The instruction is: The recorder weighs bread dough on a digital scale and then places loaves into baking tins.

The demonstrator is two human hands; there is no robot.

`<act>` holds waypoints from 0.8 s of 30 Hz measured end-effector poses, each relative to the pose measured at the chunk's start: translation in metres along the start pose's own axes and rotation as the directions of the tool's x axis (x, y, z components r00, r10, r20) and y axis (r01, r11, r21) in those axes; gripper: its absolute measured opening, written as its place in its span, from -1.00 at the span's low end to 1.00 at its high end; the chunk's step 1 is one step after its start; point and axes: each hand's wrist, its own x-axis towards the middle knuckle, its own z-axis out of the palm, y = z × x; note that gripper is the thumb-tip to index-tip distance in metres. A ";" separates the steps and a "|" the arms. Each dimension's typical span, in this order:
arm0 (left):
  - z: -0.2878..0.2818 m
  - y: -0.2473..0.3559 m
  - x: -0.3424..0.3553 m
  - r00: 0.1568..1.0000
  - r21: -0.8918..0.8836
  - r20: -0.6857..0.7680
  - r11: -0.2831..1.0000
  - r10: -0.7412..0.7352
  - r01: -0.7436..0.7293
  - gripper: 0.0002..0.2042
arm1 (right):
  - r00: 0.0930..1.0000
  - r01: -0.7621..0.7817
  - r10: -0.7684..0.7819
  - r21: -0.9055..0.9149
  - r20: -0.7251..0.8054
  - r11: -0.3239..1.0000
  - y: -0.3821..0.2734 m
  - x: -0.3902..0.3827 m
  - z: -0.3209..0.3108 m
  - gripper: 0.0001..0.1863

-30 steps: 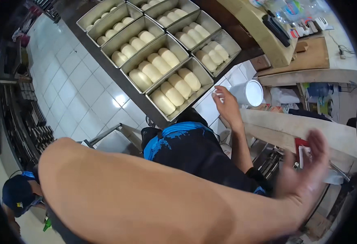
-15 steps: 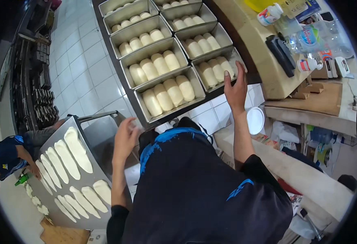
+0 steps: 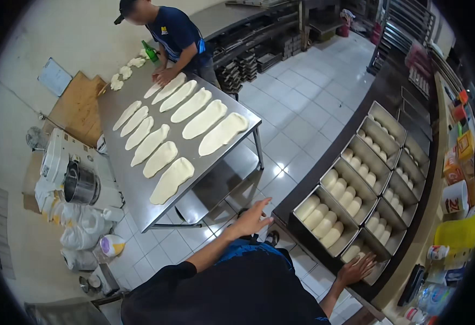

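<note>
My right hand (image 3: 356, 270) lies spread over the nearest metal loaf pan (image 3: 377, 273) on the dark table, partly covering the dough rolls in it; whether it presses on the dough or only the rim, I cannot tell. In the neighbouring pan (image 3: 301, 201), several smooth, pale dough rolls (image 3: 324, 221) sit side by side. My left hand (image 3: 252, 218) hangs in the air between the two tables, fingers apart, holding nothing. Flattened strips of dough (image 3: 222, 134) lie in two rows on the steel table (image 3: 140, 208) at the left.
Behind the steel table a co-worker (image 3: 178, 35) has hands on a dough strip, beside a green bottle (image 3: 150, 52). A mixer bowl (image 3: 81, 183) stands at the left. A counter (image 3: 397, 290) with bottles and boxes runs along the right. White floor tiles (image 3: 297, 132) separate the tables.
My view has swung left, bringing the steel table and co-worker fully in. My right hand has stayed at the nearest pan and now lies over it; my left hand remains raised and free.
</note>
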 end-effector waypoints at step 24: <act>0.028 0.042 0.114 0.530 0.507 0.615 0.222 0.583 -0.833 -0.67 | 0.941 0.108 -0.302 0.707 0.155 0.699 -0.196 -0.022 -0.080 -0.44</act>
